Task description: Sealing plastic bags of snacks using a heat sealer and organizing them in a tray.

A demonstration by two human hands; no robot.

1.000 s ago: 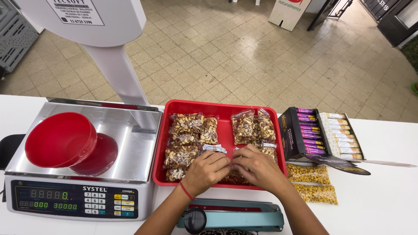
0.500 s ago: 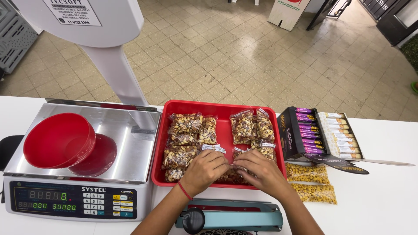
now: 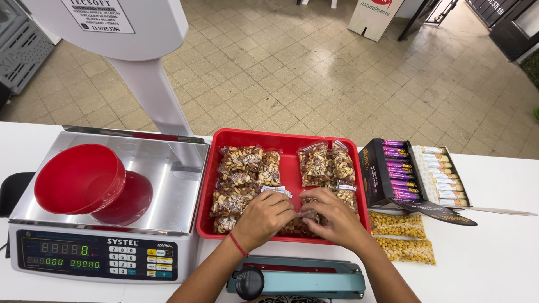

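A red tray point(image 3: 289, 140) on the white counter holds several clear bags of mixed nuts point(image 3: 241, 160). Both my hands are over the tray's near edge. My left hand point(image 3: 268, 217), with a red band at the wrist, and my right hand point(image 3: 330, 217) pinch one small bag of nuts point(image 3: 303, 216) between them. The bag is mostly hidden under my fingers.
A steel weighing scale point(image 3: 106, 196) carries a tilted red bowl point(image 3: 78, 178) at left. A teal bag sealer point(image 3: 297, 278) lies at the near edge. Display boxes of snack bars point(image 3: 418, 174) and two bags of yellow kernels point(image 3: 401, 235) sit at right. A tiled floor lies beyond the counter.
My hands have stayed at the tray's near edge on the same bag, with only small finger shifts. The view has tilted slightly.
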